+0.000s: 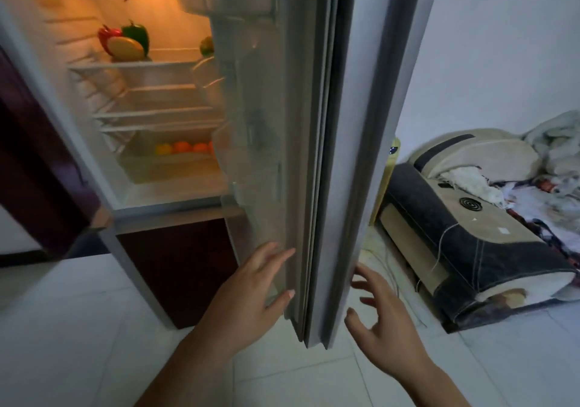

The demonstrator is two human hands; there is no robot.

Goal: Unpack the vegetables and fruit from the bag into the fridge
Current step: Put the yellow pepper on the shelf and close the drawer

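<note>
Nearest: left hand (251,284), grip wide, fingers spread, empty, at the inner lower edge of the open fridge door (317,155). Right hand (383,322), grip wide, empty, just beside the door's outer face. Red pepper (108,34) and green pepper (136,33): left end of the top shelf (135,65). Oranges (182,147): bottom drawer (166,168).

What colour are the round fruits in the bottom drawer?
The fruits are orange, one yellow at the left; head view.
</note>
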